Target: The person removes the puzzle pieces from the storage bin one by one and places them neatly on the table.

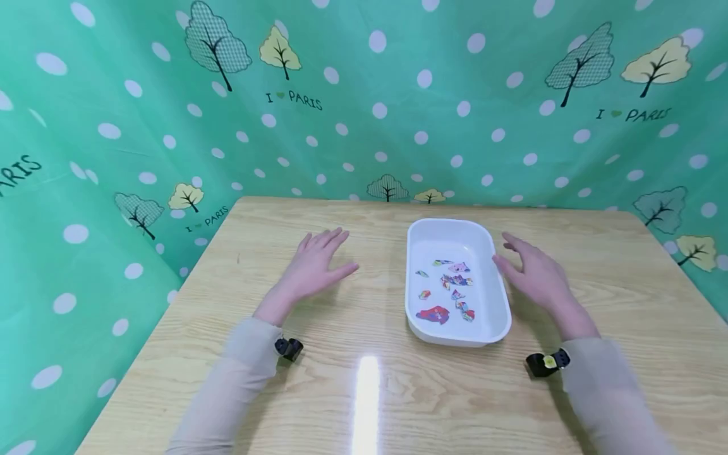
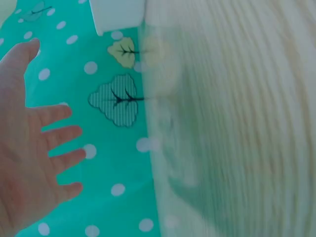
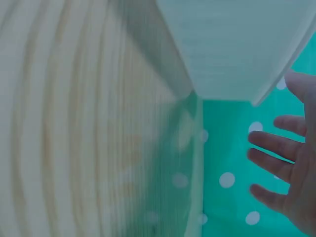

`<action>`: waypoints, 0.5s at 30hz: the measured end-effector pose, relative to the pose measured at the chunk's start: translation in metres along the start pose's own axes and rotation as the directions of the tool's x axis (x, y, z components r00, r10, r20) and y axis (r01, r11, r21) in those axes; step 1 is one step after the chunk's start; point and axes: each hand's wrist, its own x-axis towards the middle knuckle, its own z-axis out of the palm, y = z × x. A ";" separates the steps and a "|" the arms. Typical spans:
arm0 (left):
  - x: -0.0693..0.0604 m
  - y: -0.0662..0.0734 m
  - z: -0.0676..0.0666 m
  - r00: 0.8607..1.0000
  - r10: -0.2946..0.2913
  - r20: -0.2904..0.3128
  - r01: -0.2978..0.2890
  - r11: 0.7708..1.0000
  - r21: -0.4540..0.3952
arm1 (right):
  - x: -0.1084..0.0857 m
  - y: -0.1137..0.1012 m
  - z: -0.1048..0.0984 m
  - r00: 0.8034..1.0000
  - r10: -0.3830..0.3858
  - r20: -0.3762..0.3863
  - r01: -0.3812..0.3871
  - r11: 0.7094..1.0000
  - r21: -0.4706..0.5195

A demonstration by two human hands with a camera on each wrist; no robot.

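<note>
A white rectangular tray (image 1: pixel 418 253) stands on the wooden table, with several small colourful cut-out pieces lying flat in it, among them a red one (image 1: pixel 434 315). Left of the tray, my left hand (image 1: pixel 311 268) is held over the table with fingers spread, holding nothing; its palm side shows in the left wrist view (image 2: pixel 34 143). My right hand (image 1: pixel 536 272) is beside the tray's right wall, thumb close to the rim; whether it touches is unclear. The right wrist view shows that hand (image 3: pixel 296 158) with fingers apart and empty, near the tray's outer wall (image 3: pixel 237 49).
The wooden table (image 1: pixel 318 392) reaches back to a green dotted cloth (image 1: pixel 352 82) with printed trees, which also hangs along the left side. A bright strip of reflected light (image 1: pixel 366 404) lies on the table's front part. Small black devices are strapped to both wrists.
</note>
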 end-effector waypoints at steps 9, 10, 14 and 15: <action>0.014 0.034 0.009 0.998 0.060 -0.016 -0.062 0.991 -0.119 | 0.000 -0.013 0.007 0.996 0.031 0.080 -0.050 0.967 0.251; 0.015 0.038 0.010 0.997 0.074 -0.023 -0.076 0.990 -0.122 | 0.001 -0.014 0.009 0.996 0.029 0.079 -0.049 0.965 0.259; 0.019 0.056 0.012 0.989 0.143 -0.031 -0.145 0.982 -0.123 | 0.001 -0.014 0.014 0.997 0.020 0.072 -0.039 0.959 0.282; 0.021 0.060 0.012 0.986 0.162 -0.025 -0.164 0.979 -0.122 | 0.001 -0.014 0.014 0.997 0.021 0.070 -0.041 0.957 0.289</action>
